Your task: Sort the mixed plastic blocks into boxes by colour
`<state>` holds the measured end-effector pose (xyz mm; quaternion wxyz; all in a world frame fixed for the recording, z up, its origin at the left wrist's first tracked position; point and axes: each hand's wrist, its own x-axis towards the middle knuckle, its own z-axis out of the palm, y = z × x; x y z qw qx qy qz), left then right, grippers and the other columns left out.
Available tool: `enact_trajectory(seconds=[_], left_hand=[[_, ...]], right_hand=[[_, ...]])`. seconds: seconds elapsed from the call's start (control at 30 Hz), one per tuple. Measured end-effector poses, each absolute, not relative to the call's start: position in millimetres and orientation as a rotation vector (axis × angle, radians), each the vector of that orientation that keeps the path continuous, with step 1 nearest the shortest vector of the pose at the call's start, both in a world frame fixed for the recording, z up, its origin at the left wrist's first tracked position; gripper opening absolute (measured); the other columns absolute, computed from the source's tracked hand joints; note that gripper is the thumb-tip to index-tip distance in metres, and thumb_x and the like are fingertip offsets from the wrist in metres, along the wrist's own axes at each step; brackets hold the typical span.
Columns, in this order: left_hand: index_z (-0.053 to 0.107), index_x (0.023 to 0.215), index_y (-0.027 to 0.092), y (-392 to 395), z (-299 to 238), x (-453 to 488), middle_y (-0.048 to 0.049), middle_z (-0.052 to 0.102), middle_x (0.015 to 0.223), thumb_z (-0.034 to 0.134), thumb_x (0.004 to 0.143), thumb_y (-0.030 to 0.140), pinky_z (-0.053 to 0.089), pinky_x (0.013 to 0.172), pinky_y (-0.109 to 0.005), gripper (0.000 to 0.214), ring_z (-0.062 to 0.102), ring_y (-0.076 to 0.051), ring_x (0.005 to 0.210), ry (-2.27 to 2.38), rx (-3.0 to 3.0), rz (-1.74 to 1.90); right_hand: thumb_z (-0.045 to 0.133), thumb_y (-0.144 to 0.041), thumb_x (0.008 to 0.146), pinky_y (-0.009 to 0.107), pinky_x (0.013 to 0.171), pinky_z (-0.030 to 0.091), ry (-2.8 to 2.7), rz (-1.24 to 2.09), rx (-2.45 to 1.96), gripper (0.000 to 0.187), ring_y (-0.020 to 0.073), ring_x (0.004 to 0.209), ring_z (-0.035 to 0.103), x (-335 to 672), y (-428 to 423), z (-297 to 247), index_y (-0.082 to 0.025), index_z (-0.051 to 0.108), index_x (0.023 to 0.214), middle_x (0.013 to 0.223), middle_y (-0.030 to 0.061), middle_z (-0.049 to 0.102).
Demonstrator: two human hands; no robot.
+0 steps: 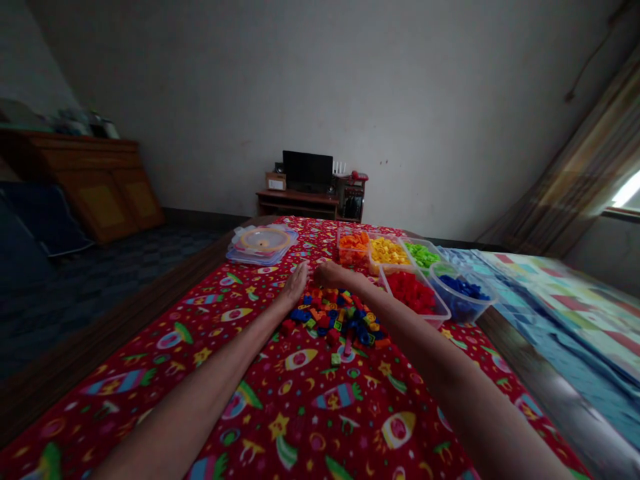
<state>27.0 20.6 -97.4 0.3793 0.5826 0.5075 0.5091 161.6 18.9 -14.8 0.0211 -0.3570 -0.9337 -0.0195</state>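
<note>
A wooden table (pixel 125 317) is covered by a red cloth (pixel 310 400) printed with rockets. On the cloth lie a loose pile of mixed blocks (pixel 340 320), a stack of clear lids (pixel 263 245) at the far left, and five clear tubs (pixel 440 308) of colour-sorted blocks at the far right.

Glossy plastic bricks (pixel 340 317) lie on matt printed cloth (pixel 300 400)

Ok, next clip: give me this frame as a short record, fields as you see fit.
surface: red rocket-print cloth
pile: mixed blocks, loose on the cloth
left hand: flat, fingers out, at the pile's left edge
right hand: curled at the pile's far edge; grip unclear
clear tubs: orange blocks, yellow blocks, green blocks, red blocks, blue blocks
lids: clear stack, far left
</note>
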Motion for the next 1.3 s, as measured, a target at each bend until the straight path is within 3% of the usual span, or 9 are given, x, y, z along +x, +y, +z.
enact_trajectory(seconds=[0.27,0.37,0.5,0.67,0.83,1.07,1.3], left_hand=[[0.068,0.106,0.017,5.9,-78.0,32.3,-0.0061,0.072,0.101,0.055,0.077,0.031,0.048,0.093,-0.039,0.036,0.063,-0.024,0.103,1.048,1.967,0.931],[0.068,0.106,0.015,4.7,-71.3,31.8,-0.0069,0.073,0.102,0.055,0.075,0.030,0.051,0.088,-0.035,0.037,0.065,-0.023,0.099,1.006,2.073,0.887],[0.070,0.103,0.016,3.4,-64.1,33.2,-0.0064,0.073,0.103,0.054,0.075,0.025,0.051,0.086,-0.030,0.033,0.066,-0.021,0.094,1.088,2.221,0.855],[0.072,0.096,0.017,-3.5,-56.5,37.8,-0.0042,0.074,0.097,0.053,0.074,0.018,0.050,0.084,-0.026,0.029,0.066,-0.018,0.089,1.098,2.406,0.762],[0.074,0.084,0.018,-9.4,-53.1,44.6,-0.0048,0.072,0.086,0.058,0.074,0.021,0.050,0.077,-0.026,0.019,0.064,-0.018,0.081,1.192,2.492,0.811],[0.072,0.078,0.019,-25.4,-57.2,54.8,-0.0061,0.067,0.085,0.063,0.075,0.026,0.047,0.080,-0.028,0.012,0.060,-0.020,0.084,1.215,2.620,0.669],[0.071,0.075,0.016,-26.9,-54.4,58.3,-0.0073,0.068,0.086,0.067,0.072,0.021,0.047,0.077,-0.029,0.007,0.061,-0.022,0.084,1.280,2.666,0.678]], right_hand=[[0.049,0.000,0.071,0.021,0.066,0.040,-2.615,0.101,-1.369,0.038,0.0156,0.076,0.062,209.2,-12.9,-21.8,-0.009,0.072,0.100,0.091,0.0116,0.072],[0.048,-0.002,0.074,0.021,0.070,0.040,-2.420,0.106,-1.361,0.038,0.0159,0.082,0.062,224.1,-28.5,-23.9,-0.010,0.070,0.104,0.095,0.0110,0.071],[0.049,-0.013,0.083,0.022,0.064,0.037,-2.601,0.116,-1.367,0.025,0.0150,0.073,0.060,229.8,-41.6,-26.8,-0.011,0.071,0.094,0.085,0.0097,0.071],[0.054,-0.011,0.080,0.023,0.072,0.040,-2.775,0.050,-1.338,0.035,0.0177,0.088,0.060,227.8,-47.3,-29.4,-0.011,0.064,0.114,0.102,0.0133,0.068],[0.048,-0.007,0.082,0.023,0.072,0.040,-2.592,0.104,-1.373,0.030,0.0162,0.083,0.060,234.8,-50.9,-27.2,-0.008,0.068,0.105,0.094,0.0136,0.069],[0.050,-0.010,0.078,0.023,0.063,0.037,-2.405,0.162,-1.428,0.025,0.0152,0.070,0.058,246.8,-44.4,-18.0,-0.010,0.071,0.092,0.078,0.0087,0.069],[0.046,-0.010,0.079,0.020,0.063,0.040,-2.243,0.321,-1.426,0.030,0.0136,0.070,0.058,249.5,-44.0,-6.8,-0.012,0.073,0.093,0.081,0.0058,0.071]])
